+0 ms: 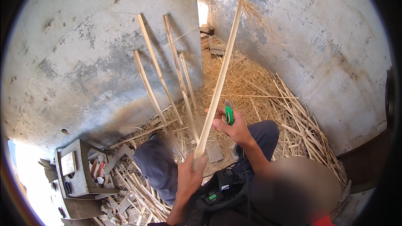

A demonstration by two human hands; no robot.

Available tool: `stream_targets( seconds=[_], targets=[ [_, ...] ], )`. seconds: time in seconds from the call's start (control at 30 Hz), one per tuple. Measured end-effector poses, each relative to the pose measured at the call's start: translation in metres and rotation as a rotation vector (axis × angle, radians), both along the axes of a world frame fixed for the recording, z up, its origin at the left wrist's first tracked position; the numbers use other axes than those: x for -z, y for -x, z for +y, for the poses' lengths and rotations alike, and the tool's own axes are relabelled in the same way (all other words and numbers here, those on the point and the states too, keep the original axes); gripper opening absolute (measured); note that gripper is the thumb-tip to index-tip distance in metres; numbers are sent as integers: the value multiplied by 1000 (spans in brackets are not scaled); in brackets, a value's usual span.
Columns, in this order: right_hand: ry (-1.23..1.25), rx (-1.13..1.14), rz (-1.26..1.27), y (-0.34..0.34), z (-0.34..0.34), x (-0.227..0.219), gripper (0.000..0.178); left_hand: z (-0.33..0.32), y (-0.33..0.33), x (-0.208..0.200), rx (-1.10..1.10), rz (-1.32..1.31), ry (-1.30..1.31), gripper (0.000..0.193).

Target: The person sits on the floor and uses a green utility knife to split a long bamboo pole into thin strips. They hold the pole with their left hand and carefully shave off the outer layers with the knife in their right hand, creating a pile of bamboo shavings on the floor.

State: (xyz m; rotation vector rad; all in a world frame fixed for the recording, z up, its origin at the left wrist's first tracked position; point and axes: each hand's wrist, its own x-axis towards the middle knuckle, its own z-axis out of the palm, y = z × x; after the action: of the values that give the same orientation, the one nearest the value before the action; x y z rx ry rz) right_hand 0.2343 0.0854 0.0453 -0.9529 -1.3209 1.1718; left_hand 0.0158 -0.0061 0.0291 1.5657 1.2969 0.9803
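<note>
A long pale strip (pixel 222 75), apparently split bamboo, slants up from my lap toward the far wall. Thin curled shavings (pixel 255 11) hang from its far end. My left hand (pixel 191 175) is closed around the strip's near end. In my right hand (pixel 236 129) is a green utility knife (pixel 229 114), its blade pointing up and away. That hand is right of the strip, with its fingers close against it; whether the far fingers touch the strip I cannot tell.
Several wooden strips (pixel 150 62) lean on the left wall. Shavings (pixel 243 75) cover the floor ahead, with a pile of thin sticks (pixel 305 134) to the right. At lower left stands a small worn cabinet (pixel 86 180). A blurred round shape (pixel 295 188) hides the lower right.
</note>
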Motion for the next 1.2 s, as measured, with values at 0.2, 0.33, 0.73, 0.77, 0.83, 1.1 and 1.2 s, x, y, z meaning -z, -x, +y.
stream_targets(
  seconds=[0.2,0.33,0.73,0.77,0.83,1.1,1.2],
  targets=[
    [-53,105,69,14,0,5,23,17,-9,-1,-75,60,-59,31],
    [-80,124,-64,14,-3,0,26,31,-17,-10,-114,112,-216,30],
    [-659,244,-448,-8,-15,36,47,31,-14,-19,-82,-283,-10,20],
    [-676,236,-456,-4,-18,36,47,31,-13,-17,-72,-297,-12,21],
    [-721,210,-467,1,-23,36,47,31,-12,-17,-60,-363,59,22],
    [-952,230,-330,4,-29,40,43,31,-11,-19,-20,-465,120,27],
    [-1082,258,-348,4,-25,34,56,32,-9,-19,-36,-474,128,27]
  ],
)
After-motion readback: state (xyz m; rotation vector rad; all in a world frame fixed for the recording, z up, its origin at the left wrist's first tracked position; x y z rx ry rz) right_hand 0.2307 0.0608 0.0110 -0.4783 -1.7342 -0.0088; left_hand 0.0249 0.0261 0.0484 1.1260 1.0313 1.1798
